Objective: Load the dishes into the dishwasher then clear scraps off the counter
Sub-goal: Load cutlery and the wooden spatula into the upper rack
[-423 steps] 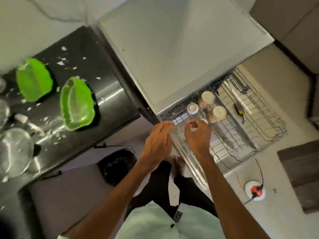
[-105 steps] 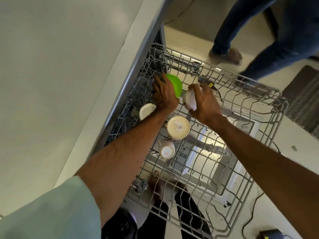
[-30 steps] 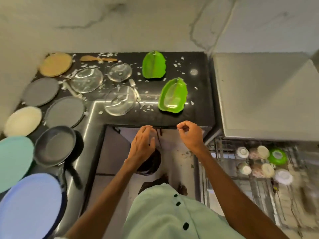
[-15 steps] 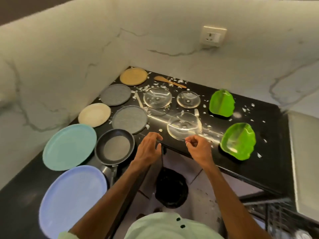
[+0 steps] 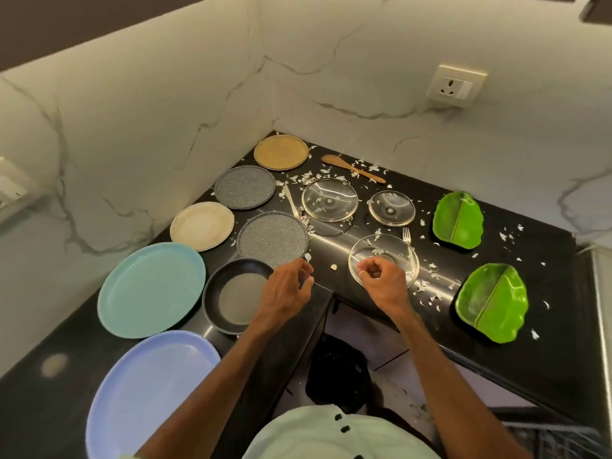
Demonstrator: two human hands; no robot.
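One black bin (image 5: 337, 372) sits on the floor under the counter (image 5: 546, 293) corner, its contents too dark to read. Bottom right is a sliver of dishwasher rack (image 5: 563, 440), cut off and blurred.

Flat plates, six, all on the left arm of the counter:
- lavender plate (image 5: 149, 389), nearest, its right edge behind my forearm
- teal plate (image 5: 152, 289)
- cream plate (image 5: 202, 225)
- near grey speckled plate (image 5: 273, 240)
- far grey speckled plate (image 5: 245, 187)
- tan plate (image 5: 281, 152), in the corner

One frying pan (image 5: 236, 296), right rim covered by my wrist. My left hand (image 5: 288, 289) hovers by it at the counter edge, fingers curled toward the thumb, nothing visible in it. My right hand (image 5: 384, 283) is over the near rim of the nearest glass lid (image 5: 385, 256), curled tight with the thumb on the index. I see nothing pinched and can't tell if it touches the lid.

Glass lids, three: that one, a large lid (image 5: 329, 200) and a small lid (image 5: 391, 208) behind it.

Green leaf dishes, two: near leaf dish (image 5: 491, 303) and far leaf dish (image 5: 458, 220).

Utensils, three:
- fork (image 5: 406, 235), lower end lost behind the near lid
- slim metal utensil (image 5: 291, 203), type unclear
- wooden spatula (image 5: 351, 167), at the back

White scraps (image 5: 427, 288) lie all over the right arm of the counter, too many to count. One wall socket (image 5: 457, 86).
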